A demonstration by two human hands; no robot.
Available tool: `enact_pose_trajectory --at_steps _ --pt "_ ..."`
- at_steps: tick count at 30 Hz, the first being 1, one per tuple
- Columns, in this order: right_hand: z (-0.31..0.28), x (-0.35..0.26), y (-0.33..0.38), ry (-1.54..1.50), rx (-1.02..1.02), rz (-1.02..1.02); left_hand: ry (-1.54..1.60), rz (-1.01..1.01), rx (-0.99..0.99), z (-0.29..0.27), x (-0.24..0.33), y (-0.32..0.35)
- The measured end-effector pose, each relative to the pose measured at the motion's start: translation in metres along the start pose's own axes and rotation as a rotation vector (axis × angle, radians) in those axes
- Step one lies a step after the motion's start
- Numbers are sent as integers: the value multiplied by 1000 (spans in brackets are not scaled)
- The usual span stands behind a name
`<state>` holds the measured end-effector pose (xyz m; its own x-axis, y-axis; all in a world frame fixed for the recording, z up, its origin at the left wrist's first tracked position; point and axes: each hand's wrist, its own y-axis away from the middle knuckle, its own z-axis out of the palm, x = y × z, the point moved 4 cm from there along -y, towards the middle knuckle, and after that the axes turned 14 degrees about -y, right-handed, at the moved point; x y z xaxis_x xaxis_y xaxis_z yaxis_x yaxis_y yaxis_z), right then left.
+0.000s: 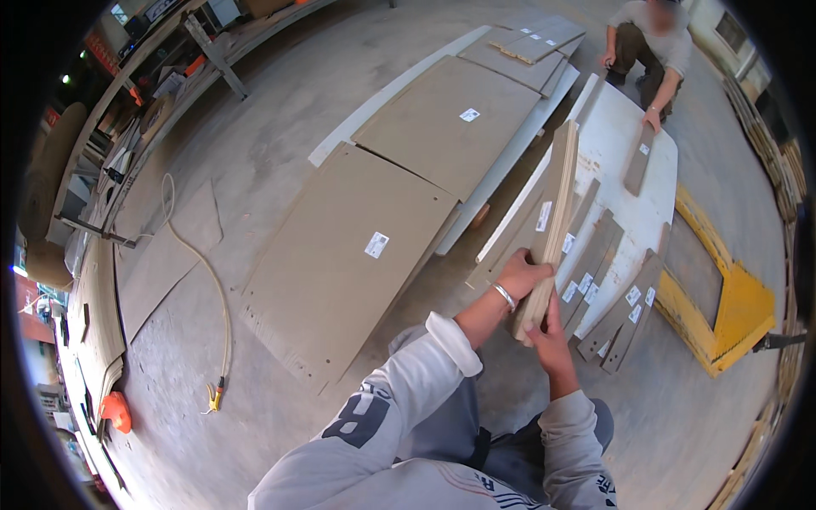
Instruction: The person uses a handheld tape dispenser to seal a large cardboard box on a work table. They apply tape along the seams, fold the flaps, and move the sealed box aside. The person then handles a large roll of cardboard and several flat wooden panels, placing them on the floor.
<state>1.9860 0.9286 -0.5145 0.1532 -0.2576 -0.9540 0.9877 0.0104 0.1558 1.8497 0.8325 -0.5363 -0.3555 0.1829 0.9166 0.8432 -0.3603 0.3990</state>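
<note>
Both my hands hold a stack of long narrow brown boards (554, 200) that stands on end and leans away from me. My left hand (520, 274) grips the stack's near left side, a silver bracelet on the wrist. My right hand (544, 333) clasps its lower end from below. Just beyond the stack, several more narrow brown strips (614, 293) with white labels lie side by side on a white panel (625, 140) on the floor.
Large brown panels (348, 255) with white labels lie flat on the concrete floor to my left. A person (650, 42) crouches at the far end of the white panel, a hand on a strip. A yellow pallet jack (735, 310) sits at the right, a hose (217, 297) at the left.
</note>
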Motion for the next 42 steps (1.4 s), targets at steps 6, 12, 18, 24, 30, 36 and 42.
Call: enact_pose_trajectory --at_steps 6,12,18,24,30,36,42 --pt "9 10 0 228 61 116 -873 -64 553 -148 12 -13" --pt "-23 -11 22 304 158 88 -1235 -97 769 -320 -70 36" --pt "-87 -27 53 381 221 185 -1189 -301 876 -427 -148 118" --pt "-94 -89 65 545 146 285 -1227 -267 904 -423 -149 101" --pt "-79 -160 95 651 166 264 -1200 -181 880 -411 -140 92" --pt "-148 -109 124 521 401 419 -1369 -365 954 -456 -174 146" --pt "-153 -9 37 613 136 500 -1367 -180 961 -448 -174 151"
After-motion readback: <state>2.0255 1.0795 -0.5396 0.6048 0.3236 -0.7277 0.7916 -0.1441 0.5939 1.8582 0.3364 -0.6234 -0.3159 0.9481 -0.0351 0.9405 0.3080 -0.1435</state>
